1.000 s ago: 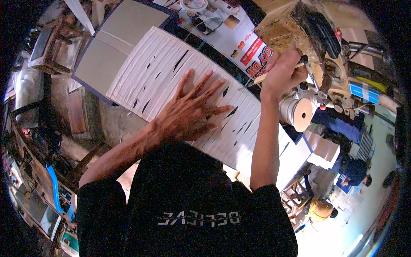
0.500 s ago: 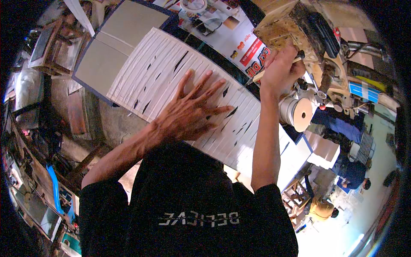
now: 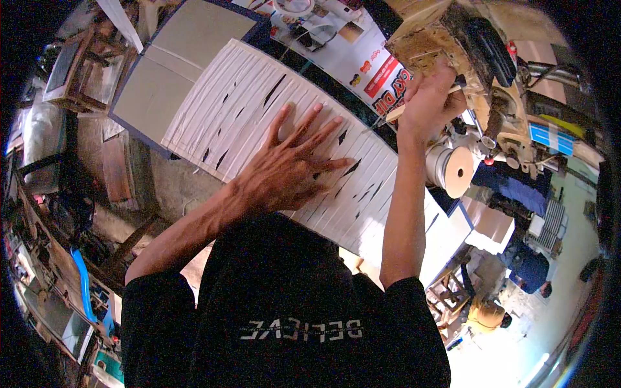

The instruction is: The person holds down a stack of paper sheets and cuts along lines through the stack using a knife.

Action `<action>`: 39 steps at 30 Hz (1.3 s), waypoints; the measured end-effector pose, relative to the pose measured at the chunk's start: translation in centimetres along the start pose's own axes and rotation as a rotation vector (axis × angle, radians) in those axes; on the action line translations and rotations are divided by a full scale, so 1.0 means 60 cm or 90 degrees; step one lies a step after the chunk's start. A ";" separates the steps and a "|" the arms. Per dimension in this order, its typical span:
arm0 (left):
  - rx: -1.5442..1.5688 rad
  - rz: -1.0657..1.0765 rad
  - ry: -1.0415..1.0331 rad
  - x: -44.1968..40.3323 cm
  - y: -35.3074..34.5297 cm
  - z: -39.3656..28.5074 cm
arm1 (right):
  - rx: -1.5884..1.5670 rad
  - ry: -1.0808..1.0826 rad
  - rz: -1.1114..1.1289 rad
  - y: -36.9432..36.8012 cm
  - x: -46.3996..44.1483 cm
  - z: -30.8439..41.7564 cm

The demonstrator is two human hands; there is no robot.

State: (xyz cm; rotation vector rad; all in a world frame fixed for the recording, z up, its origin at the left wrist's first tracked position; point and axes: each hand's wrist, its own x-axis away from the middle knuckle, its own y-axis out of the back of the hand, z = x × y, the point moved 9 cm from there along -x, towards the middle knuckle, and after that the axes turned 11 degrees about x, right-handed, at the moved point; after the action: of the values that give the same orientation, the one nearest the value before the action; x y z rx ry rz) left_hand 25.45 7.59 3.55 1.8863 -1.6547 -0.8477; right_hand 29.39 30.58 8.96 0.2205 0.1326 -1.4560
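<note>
A long panel covered in white pleated strips with dark slits lies on a board in front of me. My left hand is spread flat on the strips, fingers apart, pressing nothing else. My right hand is closed around a slim tool with a pale shaft and a thin tip, held near the panel's far edge. Its exact kind I cannot make out. A spool of white ribbon or tape stands beside my right wrist.
Grey board sections extend past the panel's left end. A printed sheet with a roll of tape lies beyond. A worn wooden block stands at the far right. Two people are farther off, lower right.
My right hand has shifted slightly to the right with the slim tool. My left hand stays in nearly the same place on the panel.
</note>
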 end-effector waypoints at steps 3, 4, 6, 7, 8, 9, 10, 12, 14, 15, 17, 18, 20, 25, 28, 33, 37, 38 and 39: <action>-0.001 0.000 0.003 0.000 0.000 0.001 | 0.006 0.021 0.032 -0.007 0.004 0.007; -0.006 0.002 0.004 0.000 -0.001 0.001 | 0.006 0.021 0.031 -0.004 -0.002 0.000; 0.002 0.001 0.005 0.000 0.003 -0.001 | 0.052 0.057 0.041 -0.003 -0.011 0.001; 0.012 0.000 0.007 0.001 0.006 -0.002 | 0.067 0.069 0.044 -0.002 -0.013 -0.001; 0.012 0.000 0.008 0.001 0.007 -0.004 | 0.053 0.035 0.032 -0.003 -0.004 0.005; 0.001 -0.003 0.012 0.002 0.009 -0.006 | 0.046 0.018 0.026 -0.004 0.001 0.009; -0.004 -0.004 0.013 0.002 0.012 -0.008 | 0.039 0.001 0.019 -0.005 0.007 0.013; 0.002 -0.002 0.015 0.004 0.020 -0.011 | 0.023 0.005 0.044 -0.012 0.011 0.019; 0.013 0.001 0.016 0.004 0.020 -0.010 | 0.022 0.013 0.048 -0.011 0.008 0.015; 0.013 -0.007 0.012 0.004 0.018 -0.009 | 0.022 0.017 0.050 -0.012 0.006 0.014; 0.014 -0.015 0.009 0.003 0.017 -0.008 | 0.015 0.015 0.052 -0.013 0.005 0.015; 0.011 -0.013 0.009 0.003 0.016 -0.007 | 0.008 0.008 0.053 -0.015 0.005 0.015; 0.010 -0.010 0.013 0.004 0.018 -0.008 | 0.016 0.016 0.046 -0.010 -0.004 0.008; 0.026 0.007 0.011 0.000 0.004 0.000 | -0.015 -0.014 0.033 0.000 -0.010 -0.011; 0.056 0.037 0.031 0.001 0.015 -0.005 | 0.203 0.185 0.091 -0.006 -0.018 0.001; 0.039 0.022 0.024 0.002 0.016 -0.006 | 0.005 -0.025 0.033 -0.003 -0.005 -0.006; -0.007 -0.014 0.009 0.005 0.013 -0.006 | 0.071 0.025 0.054 -0.006 0.001 0.008; -0.020 -0.015 0.007 0.004 0.013 -0.006 | 0.049 0.015 0.053 -0.010 0.008 0.010; 0.001 -0.021 0.005 0.004 0.015 -0.007 | 0.026 0.005 0.052 -0.013 0.012 0.010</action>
State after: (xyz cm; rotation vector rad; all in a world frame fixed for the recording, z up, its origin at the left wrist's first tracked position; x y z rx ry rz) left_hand 25.14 7.20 4.44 1.9202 -1.6237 -0.8518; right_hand 28.67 29.67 9.36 0.2624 0.0983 -1.3772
